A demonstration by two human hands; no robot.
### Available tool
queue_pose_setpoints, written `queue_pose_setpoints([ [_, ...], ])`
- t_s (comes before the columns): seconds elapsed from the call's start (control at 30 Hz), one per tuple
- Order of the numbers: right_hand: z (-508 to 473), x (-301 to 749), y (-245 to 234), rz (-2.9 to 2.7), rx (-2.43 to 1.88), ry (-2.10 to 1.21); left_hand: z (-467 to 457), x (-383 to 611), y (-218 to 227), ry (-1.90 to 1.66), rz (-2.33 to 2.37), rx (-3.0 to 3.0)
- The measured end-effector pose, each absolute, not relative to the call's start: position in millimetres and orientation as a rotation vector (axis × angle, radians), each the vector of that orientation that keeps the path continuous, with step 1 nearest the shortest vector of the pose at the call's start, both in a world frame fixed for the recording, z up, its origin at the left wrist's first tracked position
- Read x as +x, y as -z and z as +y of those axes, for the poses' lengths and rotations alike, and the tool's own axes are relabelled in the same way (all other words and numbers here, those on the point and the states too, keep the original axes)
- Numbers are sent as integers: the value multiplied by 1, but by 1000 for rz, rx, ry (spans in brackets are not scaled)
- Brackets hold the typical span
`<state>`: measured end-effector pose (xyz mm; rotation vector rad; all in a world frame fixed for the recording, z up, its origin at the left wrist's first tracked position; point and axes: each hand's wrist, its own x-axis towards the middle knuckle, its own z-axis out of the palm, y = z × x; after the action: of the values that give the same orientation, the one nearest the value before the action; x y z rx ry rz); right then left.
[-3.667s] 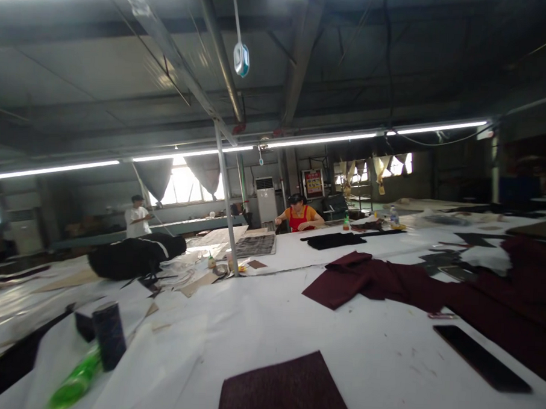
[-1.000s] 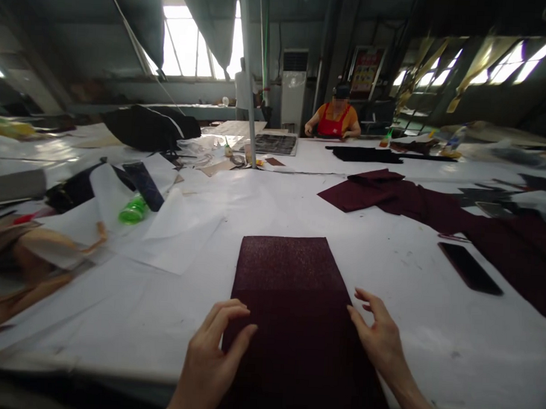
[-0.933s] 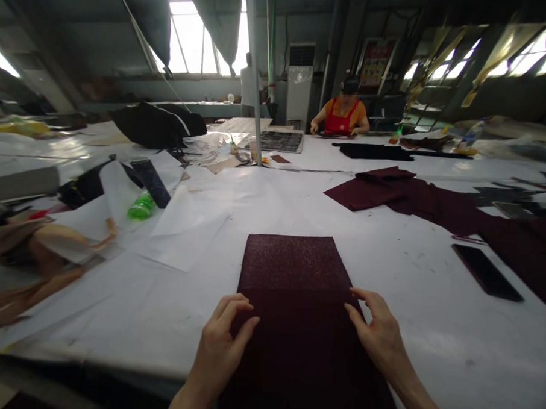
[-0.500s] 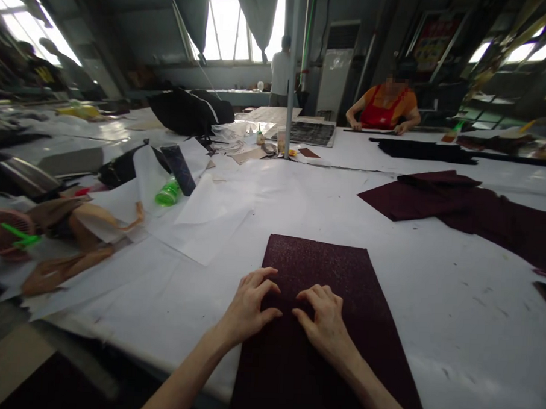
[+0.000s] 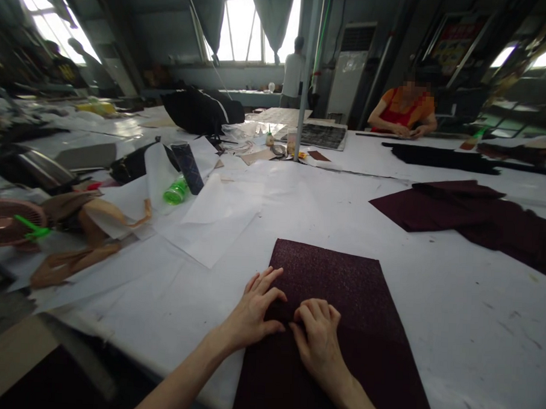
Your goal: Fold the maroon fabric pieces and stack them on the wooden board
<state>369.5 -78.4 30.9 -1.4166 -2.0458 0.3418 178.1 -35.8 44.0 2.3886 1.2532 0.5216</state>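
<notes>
Drawn in from the right edge of the maroon panel [image 5: 355, 286] on the table [image 5: 318, 203], the right hand [image 5: 320, 334] curls, hold unclear, beside the spread left hand [image 5: 257, 309], apparently concentrating work leftward.

Left hand [image 5: 255, 314], right hand [image 5: 319, 338], both over maroon cloth [image 5: 342, 280], white table [image 5: 318, 200]

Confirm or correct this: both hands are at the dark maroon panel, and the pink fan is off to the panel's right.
The side is wrong: the head view shows the pink fan off to the left of the dark maroon panel. The left hand and the right hand are indeed both at the panel.
</notes>
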Motion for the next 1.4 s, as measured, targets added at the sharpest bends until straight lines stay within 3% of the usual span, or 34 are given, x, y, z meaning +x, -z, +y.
queue_pose_setpoints([
  [0.2, -83, 370, -29, -2067, -1320, -331, -23, 179, -61, -366, 1071, 2600],
  [0.47, -84, 371, -28, -2024, -1300, -330, -24, 151, -74, -365, 1333, 2675],
  [0.7, -84, 371, -31, -2094, -1326, -240, -44, 189, -78, -334, 1249, 2661],
  [1.03, -104, 488, -22, -2161, -1492, 123, -63, 176, -54, -625, 1207, 2766],
  [1.4, -75, 379, -62, -2277, -1216, -493, -85, 171, -28, -890, 1173, 2815],
])
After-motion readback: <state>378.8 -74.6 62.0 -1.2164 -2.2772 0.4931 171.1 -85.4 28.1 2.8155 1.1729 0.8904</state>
